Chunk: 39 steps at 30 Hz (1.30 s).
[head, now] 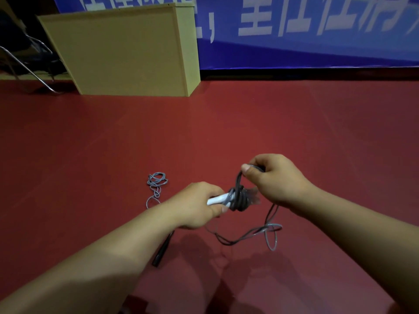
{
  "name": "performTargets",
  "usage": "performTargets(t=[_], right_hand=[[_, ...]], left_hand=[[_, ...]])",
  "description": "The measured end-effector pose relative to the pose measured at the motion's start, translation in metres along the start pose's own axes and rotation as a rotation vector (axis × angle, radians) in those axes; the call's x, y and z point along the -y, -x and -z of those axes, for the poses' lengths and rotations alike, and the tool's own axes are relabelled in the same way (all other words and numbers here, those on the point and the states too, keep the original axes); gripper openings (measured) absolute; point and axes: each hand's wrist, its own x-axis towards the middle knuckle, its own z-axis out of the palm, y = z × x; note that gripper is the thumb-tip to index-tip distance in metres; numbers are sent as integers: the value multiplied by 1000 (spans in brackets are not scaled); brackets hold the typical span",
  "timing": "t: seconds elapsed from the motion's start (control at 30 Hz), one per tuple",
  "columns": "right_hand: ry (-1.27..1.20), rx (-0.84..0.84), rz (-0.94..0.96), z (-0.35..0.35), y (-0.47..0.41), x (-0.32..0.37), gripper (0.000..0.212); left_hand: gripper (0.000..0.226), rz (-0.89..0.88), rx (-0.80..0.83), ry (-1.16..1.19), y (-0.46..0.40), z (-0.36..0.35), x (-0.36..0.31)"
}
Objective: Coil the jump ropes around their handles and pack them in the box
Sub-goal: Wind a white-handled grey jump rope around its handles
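Left hand (pixel 199 205) fist-clamped on the white plastic handle (pixel 218 198) of a jump rope, held out over the dark red floor (pixel 90 143). Thin dark grey cord (pixel 238 198) wound in a tight bundle of several turns around the handle just past the left fingers. Right hand (pixel 272 177) above and to the right, thumb and fingers pinched shut on a strand that rises from the bundle. Remaining cord hangs slack below the hands in loose loops (pixel 267 232), lighter grey at the far loop. Another black stick-shaped handle (pixel 162 250) shows under the left forearm; can't tell if it touches the floor. Second rope, a light grey tangled cord (pixel 156 184), lies on the floor left of the hands, apart from them. Yellow-beige cardboard box (pixel 127 51) stands well beyond, against a blue banner with white lettering (pixel 317 30).
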Motion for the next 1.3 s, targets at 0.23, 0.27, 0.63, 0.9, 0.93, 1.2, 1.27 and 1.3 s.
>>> performTargets(t=[0.23,0.27,0.63,0.9,0.93,1.2,1.27,1.3], right_hand=[[-162,51,-133,3,-5,-11,26],[-268,68,-179,6,-6,-11,23],[-938,447,-347,21,-10,-20,8],[-646,458,-373,7,-1,-10,21],[-607,472,-383,4,1,-8,19],[-559,419,-429,-10,6,12,26],[-573,412,-441,-11,7,14,28],[-587,411,-441,-12,7,15,28]], left_hand=[[4,-192,208,97,10,3,-18],[7,-190,221,143,12,4,-18],[21,-256,342,811,26,11,-29],[23,-169,145,979,29,13,-33],[19,-156,104,971,29,13,-32],[15,9,-263,890,20,13,-21],[18,69,-380,904,16,15,-16],[18,100,-427,919,14,16,-14]])
